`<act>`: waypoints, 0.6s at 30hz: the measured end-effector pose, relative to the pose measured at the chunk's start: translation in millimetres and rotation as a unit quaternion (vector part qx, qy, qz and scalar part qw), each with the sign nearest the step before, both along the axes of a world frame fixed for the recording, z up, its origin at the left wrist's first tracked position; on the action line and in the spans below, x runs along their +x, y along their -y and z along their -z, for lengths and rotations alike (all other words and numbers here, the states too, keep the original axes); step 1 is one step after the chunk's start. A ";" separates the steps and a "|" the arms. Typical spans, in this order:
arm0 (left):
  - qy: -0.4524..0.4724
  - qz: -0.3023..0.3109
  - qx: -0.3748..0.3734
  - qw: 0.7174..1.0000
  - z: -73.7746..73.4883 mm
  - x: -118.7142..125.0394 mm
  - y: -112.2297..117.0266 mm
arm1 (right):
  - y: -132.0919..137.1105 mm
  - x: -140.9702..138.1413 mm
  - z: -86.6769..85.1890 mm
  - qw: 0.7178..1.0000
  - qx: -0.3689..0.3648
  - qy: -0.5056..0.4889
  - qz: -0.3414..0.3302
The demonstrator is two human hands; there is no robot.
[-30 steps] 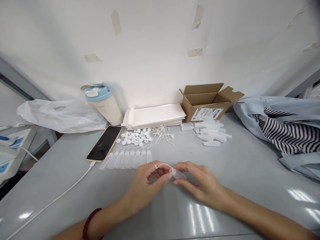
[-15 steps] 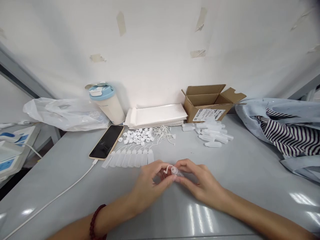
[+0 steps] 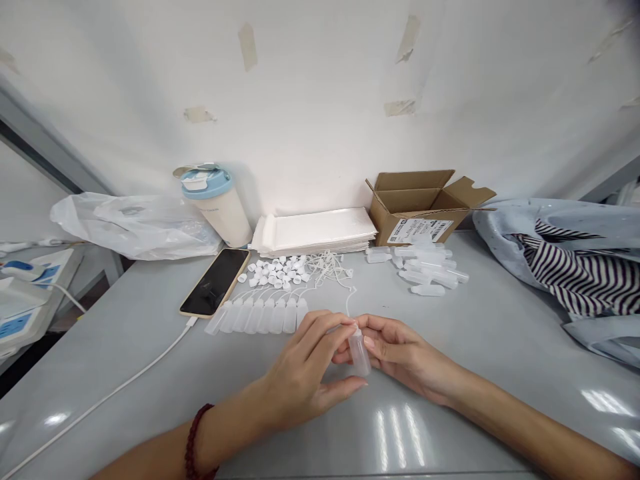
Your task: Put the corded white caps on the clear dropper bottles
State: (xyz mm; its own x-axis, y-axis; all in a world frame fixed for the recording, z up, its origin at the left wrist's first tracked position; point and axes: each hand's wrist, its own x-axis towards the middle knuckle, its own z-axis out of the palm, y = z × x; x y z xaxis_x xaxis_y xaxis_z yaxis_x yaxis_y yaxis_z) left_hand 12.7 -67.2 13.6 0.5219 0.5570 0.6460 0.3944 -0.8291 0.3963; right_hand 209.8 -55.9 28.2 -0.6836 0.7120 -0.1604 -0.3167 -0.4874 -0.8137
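A small translucent plastic bottle point(image 3: 361, 357) stands slightly tilted between my two hands, neck up. My right hand point(image 3: 405, 350) is closed around its side, the thumb pressing near the shoulder. My left hand point(image 3: 313, 360) has its fingertips on the bottle's neck, while its thumb reaches to the base. From the neck a thin white cord point(image 3: 349, 301) rises away from me, a small kink at its end; the fingertips partly hide where it joins. To the left lies a row of similar bottles point(image 3: 260, 315) with cords at their necks.
Behind the row are loose white caps point(image 3: 277, 270) and tangled white cords point(image 3: 327, 267). Further bottles point(image 3: 430, 270) lie heaped at right, before an open cardboard box point(image 3: 415, 207). A phone point(image 3: 215, 283) with a cable, a tumbler point(image 3: 217, 210), white envelopes point(image 3: 315, 230) and a cloth bag point(image 3: 530, 233) surround them.
The bottle has turned from lying with its mouth toward me to nearly upright. The cord now points away from me, and my left fingers have moved over the neck.
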 end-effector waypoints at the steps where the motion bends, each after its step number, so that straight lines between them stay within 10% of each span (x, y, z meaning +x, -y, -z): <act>1: -0.007 0.004 0.010 1.000 1.0 0.1 0.2 | 0.0 -0.4 -0.3 1.000 -0.005 -0.004 0.000; 18: -0.183 -0.082 0.041 0.979 -8.2 -19.5 -28.2 | -4.0 5.1 9.8 0.990 0.003 0.116 0.084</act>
State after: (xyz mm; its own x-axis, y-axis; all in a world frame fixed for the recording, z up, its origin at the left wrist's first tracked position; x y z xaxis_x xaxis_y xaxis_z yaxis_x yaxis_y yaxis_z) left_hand -6.8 -38.9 21.8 0.6345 0.6066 0.4791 0.6280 -0.7659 0.1381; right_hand 214.9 -51.9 18.4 -0.5009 0.8140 -0.2943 -0.1974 -0.4385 -0.8768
